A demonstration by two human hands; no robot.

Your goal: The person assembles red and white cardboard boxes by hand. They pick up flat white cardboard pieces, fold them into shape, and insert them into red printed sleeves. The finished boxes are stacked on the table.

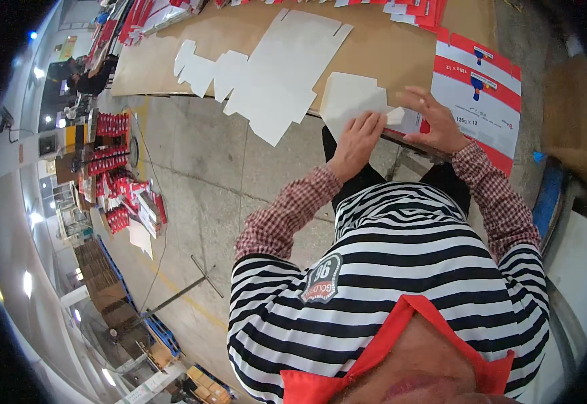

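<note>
A small white cardboard carton blank [351, 94] lies at the table's near edge in front of me, printed red on the part of its underside that shows. My left hand [360, 140] grips its near side, fingers bent together over the board. Beside those fingers a narrow white flap [395, 116] stands folded up. Just right of the flap is my right hand [436, 121], its thumb and fingers spread apart around the carton's right end. Larger unfolded white blanks [276, 74] lie flat to the left, partly overhanging the edge.
A red and white printed carton sheet [478, 101] lies on the brown cardboard-covered table [152, 71] at right. Red and white blanks [418, 12] are piled along the far side. Red bundles [122, 195] and a metal stand [199, 279] occupy the floor at left. Another person [95, 75] is far left.
</note>
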